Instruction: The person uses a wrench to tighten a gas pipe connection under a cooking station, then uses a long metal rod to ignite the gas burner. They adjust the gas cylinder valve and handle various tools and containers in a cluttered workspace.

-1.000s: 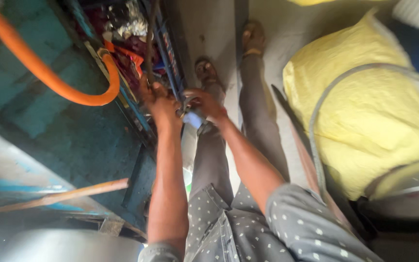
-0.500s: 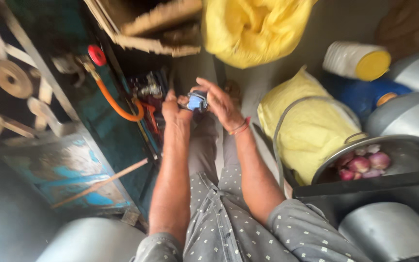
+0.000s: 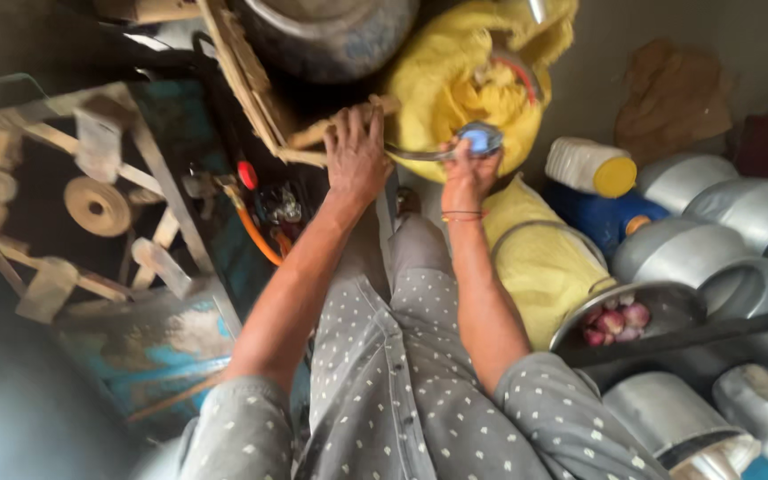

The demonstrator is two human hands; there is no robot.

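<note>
Right hand [image 3: 466, 173] gripping blue-handled tool [image 3: 477, 140], left hand [image 3: 356, 156] flat on wooden crate [image 3: 251, 98]

You stand in cramped home kitchen store: stacked metal pots [image 3: 704, 249], bowl of onions [image 3: 620, 320], orange gas hose [image 3: 255, 233], yellow sacks [image 3: 544, 258].

One camera sits on my head, looking steeply down along my arms, close in. My left hand [image 3: 356, 156] lies toward eleven o'clock, my right hand [image 3: 468, 169] toward one o'clock.
</note>
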